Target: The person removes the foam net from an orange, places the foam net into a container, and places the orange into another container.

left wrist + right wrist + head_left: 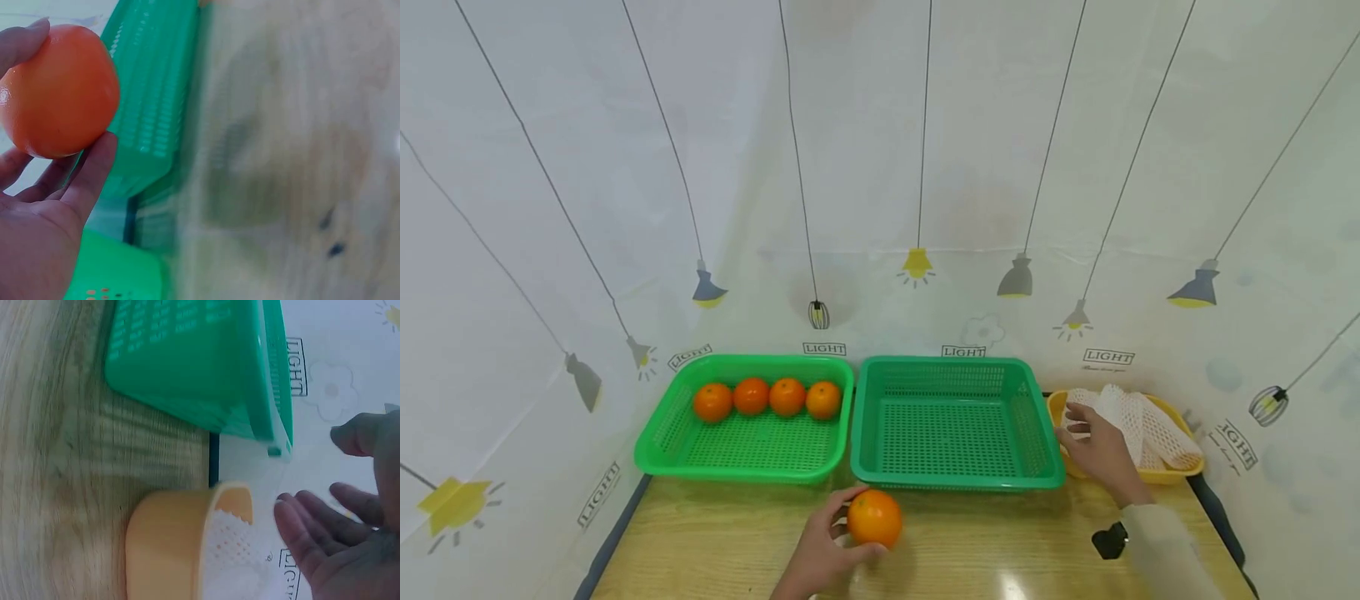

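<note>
My left hand grips an orange between thumb and fingers, in front of the dark green basket. In the left wrist view the orange is held up with the wooden table below it. My right hand is over the left end of a yellow basket that holds white foam net sleeves. Seen from the right wrist, that hand has its fingers spread and loosely bent, with nothing between them, beside the foam netting.
A bright green basket on the left contains several oranges in a row along its back. The dark green basket stands between it and the yellow one. A wall sheet printed with lamps rises behind the wooden table.
</note>
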Tool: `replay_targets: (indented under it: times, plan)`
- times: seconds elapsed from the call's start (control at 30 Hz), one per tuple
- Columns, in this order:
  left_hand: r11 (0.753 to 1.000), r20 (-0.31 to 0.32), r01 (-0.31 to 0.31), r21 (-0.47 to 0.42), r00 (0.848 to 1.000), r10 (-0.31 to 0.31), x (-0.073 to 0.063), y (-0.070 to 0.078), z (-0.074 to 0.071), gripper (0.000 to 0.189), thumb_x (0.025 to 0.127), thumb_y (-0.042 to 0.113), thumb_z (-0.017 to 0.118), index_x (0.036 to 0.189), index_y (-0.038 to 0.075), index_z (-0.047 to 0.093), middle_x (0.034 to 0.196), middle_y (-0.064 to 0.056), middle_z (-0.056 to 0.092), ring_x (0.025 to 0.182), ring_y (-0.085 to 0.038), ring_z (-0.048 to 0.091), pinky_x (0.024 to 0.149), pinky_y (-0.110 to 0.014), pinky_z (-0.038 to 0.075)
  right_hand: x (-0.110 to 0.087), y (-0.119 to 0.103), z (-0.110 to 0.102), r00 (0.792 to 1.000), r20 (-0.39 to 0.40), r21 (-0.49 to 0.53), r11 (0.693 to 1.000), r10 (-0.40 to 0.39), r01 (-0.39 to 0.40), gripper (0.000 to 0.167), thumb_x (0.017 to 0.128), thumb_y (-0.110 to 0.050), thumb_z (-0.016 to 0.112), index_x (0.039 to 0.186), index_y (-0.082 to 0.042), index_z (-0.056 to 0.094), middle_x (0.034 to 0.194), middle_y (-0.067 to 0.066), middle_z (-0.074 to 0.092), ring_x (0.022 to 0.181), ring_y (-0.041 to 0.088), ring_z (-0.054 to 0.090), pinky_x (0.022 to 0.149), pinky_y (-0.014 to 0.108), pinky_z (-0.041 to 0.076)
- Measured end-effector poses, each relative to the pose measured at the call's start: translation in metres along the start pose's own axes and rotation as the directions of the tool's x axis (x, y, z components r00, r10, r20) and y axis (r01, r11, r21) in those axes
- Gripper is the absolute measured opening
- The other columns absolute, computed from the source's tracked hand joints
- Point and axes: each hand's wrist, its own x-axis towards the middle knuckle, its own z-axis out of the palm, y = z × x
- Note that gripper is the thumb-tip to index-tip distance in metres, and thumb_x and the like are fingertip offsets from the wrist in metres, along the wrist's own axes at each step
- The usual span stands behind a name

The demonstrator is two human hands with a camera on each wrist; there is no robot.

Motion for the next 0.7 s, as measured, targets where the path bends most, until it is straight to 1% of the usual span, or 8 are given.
replay_targets:
  times: [0.07, 0.17, 0.27, 0.37, 0.43, 0.57, 0.7]
  plan:
    - [1.0, -0.018, -0.008, -0.005, 1.0, 0.008, 0.002, 0.002, -0.007, 0.075, 0.079, 0.022, 0.09, 0.145, 0.018, 0.055, 0.142, -0.01, 0.057, 0.115, -0.012, 0.061, 0.091, -0.028, 0.057, -0.001, -0.003, 0.004, 0.998, 0.041, 0.006, 0.999, 0.037, -0.038, 0.065, 0.104, -0.032, 0.058, 0.153, 0.006, 0.037, 0.143, 0.031, 0.054, 0.121, 0.046, 0.062, 0.091, 0.054, 0.058]
    - [1.0, -0.045, -0.009, -0.008, 0.999, 0.009, 0.005, 0.006, -0.017, 0.075, 0.078, 0.018, 0.091, 0.144, 0.018, 0.055, 0.142, -0.009, 0.057, 0.116, -0.011, 0.061, 0.092, -0.028, 0.057, -0.003, -0.005, 0.007, 0.995, 0.073, -0.002, 0.998, 0.068, -0.068, 0.065, 0.104, -0.033, 0.059, 0.15, 0.01, 0.041, 0.137, 0.033, 0.058, 0.117, 0.046, 0.064, 0.086, 0.051, 0.06]
    - [1.0, -0.066, -0.018, 0.002, 0.998, 0.018, 0.009, 0.01, -0.027, 0.077, 0.078, 0.016, 0.09, 0.146, 0.014, 0.054, 0.143, -0.009, 0.057, 0.117, -0.013, 0.062, 0.094, -0.028, 0.057, -0.005, -0.007, 0.007, 0.994, 0.068, -0.009, 0.996, 0.085, -0.085, 0.058, 0.103, -0.029, 0.061, 0.141, 0.014, 0.051, 0.125, 0.033, 0.065, 0.108, 0.044, 0.068, 0.078, 0.047, 0.062]
    - [1.0, -0.086, -0.018, 0.008, 0.996, 0.018, 0.013, 0.013, -0.039, 0.079, 0.078, 0.017, 0.09, 0.147, 0.012, 0.053, 0.143, -0.009, 0.057, 0.116, -0.014, 0.063, 0.095, -0.029, 0.056, -0.006, -0.008, 0.007, 0.993, 0.057, -0.016, 0.994, 0.105, -0.104, 0.049, 0.103, -0.026, 0.061, 0.132, 0.013, 0.06, 0.117, 0.031, 0.069, 0.099, 0.04, 0.07, 0.072, 0.042, 0.061]
    - [1.0, -0.103, -0.022, 0.005, 0.994, 0.022, 0.016, 0.016, -0.047, 0.079, 0.078, 0.016, 0.091, 0.147, 0.011, 0.053, 0.142, -0.012, 0.057, 0.114, -0.017, 0.064, 0.095, -0.029, 0.057, -0.005, -0.009, 0.008, 0.99, 0.062, -0.011, 0.992, 0.127, -0.126, 0.046, 0.103, -0.026, 0.061, 0.129, 0.012, 0.064, 0.116, 0.031, 0.07, 0.096, 0.038, 0.071, 0.071, 0.041, 0.061]
    - [1.0, -0.143, -0.025, 0.01, 0.989, 0.026, 0.025, 0.018, -0.066, 0.076, 0.078, 0.015, 0.09, 0.145, 0.014, 0.054, 0.142, -0.014, 0.056, 0.113, -0.021, 0.063, 0.093, -0.026, 0.057, -0.002, -0.011, 0.008, 0.982, 0.092, 0.006, 0.986, 0.163, -0.164, 0.044, 0.103, -0.025, 0.061, 0.126, 0.012, 0.065, 0.116, 0.031, 0.07, 0.094, 0.033, 0.071, 0.071, 0.039, 0.06]
    - [0.999, -0.186, -0.018, 0.037, 0.982, 0.025, 0.036, 0.018, -0.086, 0.075, 0.08, 0.016, 0.089, 0.145, 0.017, 0.054, 0.142, -0.012, 0.056, 0.111, -0.022, 0.062, 0.091, -0.028, 0.057, 0.001, -0.013, 0.008, 0.973, 0.122, 0.011, 0.98, 0.193, -0.196, 0.044, 0.102, -0.024, 0.061, 0.125, 0.014, 0.064, 0.116, 0.031, 0.07, 0.09, 0.028, 0.071, 0.069, 0.037, 0.06]
